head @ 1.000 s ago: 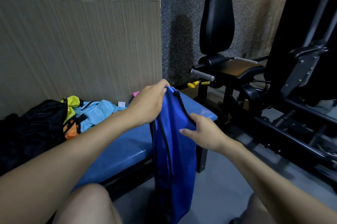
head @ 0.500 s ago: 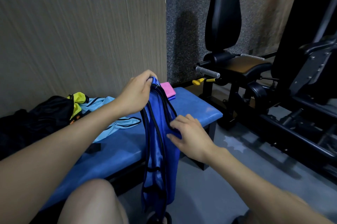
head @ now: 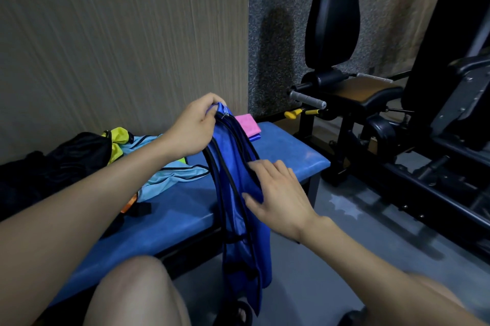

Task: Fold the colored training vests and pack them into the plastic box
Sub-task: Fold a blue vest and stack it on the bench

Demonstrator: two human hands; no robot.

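A royal-blue training vest (head: pixel 238 219) with black trim hangs down in front of the blue padded bench (head: pixel 291 156). My left hand (head: pixel 196 127) pinches its top edge and holds it up. My right hand (head: pixel 275 193) lies against the vest's right side with fingers nearly straight, touching the black trim. A light-blue vest (head: pixel 172 177) lies spread on the bench, with a yellow vest (head: pixel 119 140) and a bit of orange fabric (head: pixel 130 202) beside it. A folded pink vest (head: pixel 248 127) sits at the bench's far end. No plastic box is in view.
A black bag (head: pixel 66 164) lies at the bench's left end against the wood-panel wall (head: pixel 119 47). A black gym machine (head: pixel 397 113) with seat and handles fills the right side. Grey floor (head: pixel 344 259) lies between. My knee (head: pixel 138 291) is at the bottom.
My left hand has lifted the vest's top edge and shifted it left. My right hand slid down along the vest's right side.
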